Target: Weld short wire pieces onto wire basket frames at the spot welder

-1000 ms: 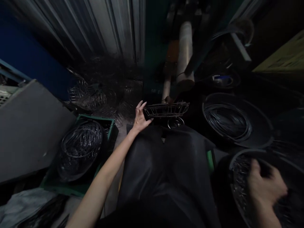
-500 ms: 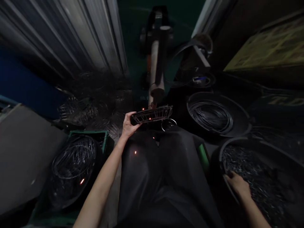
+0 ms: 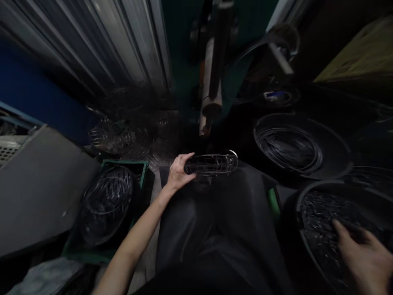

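Note:
My left hand (image 3: 179, 173) grips the left end of a small oval wire basket (image 3: 211, 164), held over the front of my dark apron (image 3: 215, 221), just below the tip of a machine arm (image 3: 208, 110). My right hand (image 3: 365, 258) reaches into a black tub (image 3: 294, 205) of small metal pieces at the lower right. Its fingers are smeared by motion, so what they hold is unclear.
A green crate (image 3: 139, 166) with stacked wire baskets sits at the left, more baskets (image 3: 116, 135) piled behind it. A black tub with wire coils (image 3: 288, 147) stands at the right. A grey board (image 3: 37, 180) lies far left, corrugated metal wall behind.
The left hand has lowered the wire basket away from the machine arm toward my lap; the sparks are gone. The right hand has shifted rightward inside the tub of metal pieces.

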Demonstrator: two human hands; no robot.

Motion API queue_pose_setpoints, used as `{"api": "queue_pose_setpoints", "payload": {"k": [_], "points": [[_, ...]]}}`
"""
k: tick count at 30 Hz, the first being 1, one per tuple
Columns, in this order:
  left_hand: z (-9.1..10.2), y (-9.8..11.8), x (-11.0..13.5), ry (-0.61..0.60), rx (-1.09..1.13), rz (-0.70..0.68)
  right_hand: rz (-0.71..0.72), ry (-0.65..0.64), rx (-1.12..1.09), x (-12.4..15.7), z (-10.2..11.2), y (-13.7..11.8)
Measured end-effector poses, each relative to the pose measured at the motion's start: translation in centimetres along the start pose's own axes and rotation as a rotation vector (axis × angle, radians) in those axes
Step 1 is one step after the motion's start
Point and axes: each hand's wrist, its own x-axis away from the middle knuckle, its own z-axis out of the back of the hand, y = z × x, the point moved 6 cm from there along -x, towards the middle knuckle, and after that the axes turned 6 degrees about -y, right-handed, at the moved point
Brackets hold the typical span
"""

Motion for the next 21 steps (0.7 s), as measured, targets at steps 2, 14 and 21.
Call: {"api": "queue_pose_setpoints", "payload": {"k": [2,14,21], "points": [[-0.8,1.0,-0.3,-0.072,-0.042,0.011,0.029,0.017,-0.17,2.6,-0.7,-4.2],[-2.1,2.5,-0.9,-0.178,-0.126,0.094,0.313,-0.715,-0.56,9.6,-10.6,-20.2],[-2.4,3.5,-1.0,-0.089,-0.218,0.053,0.349,-0.786,-0.625,10.3,-14.9,-25.4]]}}
